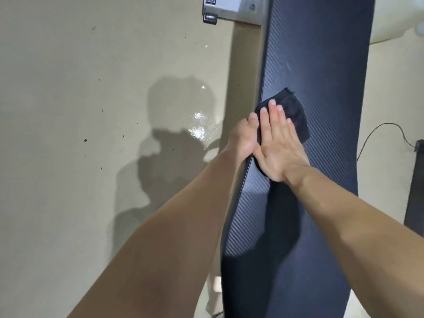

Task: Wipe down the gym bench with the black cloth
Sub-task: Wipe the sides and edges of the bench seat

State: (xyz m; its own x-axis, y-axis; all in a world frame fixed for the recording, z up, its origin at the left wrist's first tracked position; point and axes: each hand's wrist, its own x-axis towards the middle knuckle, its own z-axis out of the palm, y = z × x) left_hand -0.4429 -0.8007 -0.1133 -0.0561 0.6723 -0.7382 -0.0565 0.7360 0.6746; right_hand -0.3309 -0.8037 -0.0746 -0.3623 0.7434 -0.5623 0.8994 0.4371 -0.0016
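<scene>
Nearest the camera, both bare forearms reach forward, one on each side of the left edge of the bench. It's a long dark blue pad with a ribbed carbon-look texture, running from the bottom of the view up to the top.

About halfway along, the left hand is hooked over the left edge of the bench. The thumb sits on top and the fingers curl under the side, where they can't really be seen. Right next to it, touching it, the right hand lies flat with the fingers straight and close together, pressing down on the black cloth. The cloth is bunched up by the left edge, poking out past the fingertips and out to the right of the hand.

Past the cloth, the pad is bare all the way to its far end, and there's a wide bare strip to the right of the hand too.

At the far end there's a bit of grey metal frame. Left of the bench is glossy beige floor with the person's shadow on it. On the right, a thin cable runs to a dark box.
</scene>
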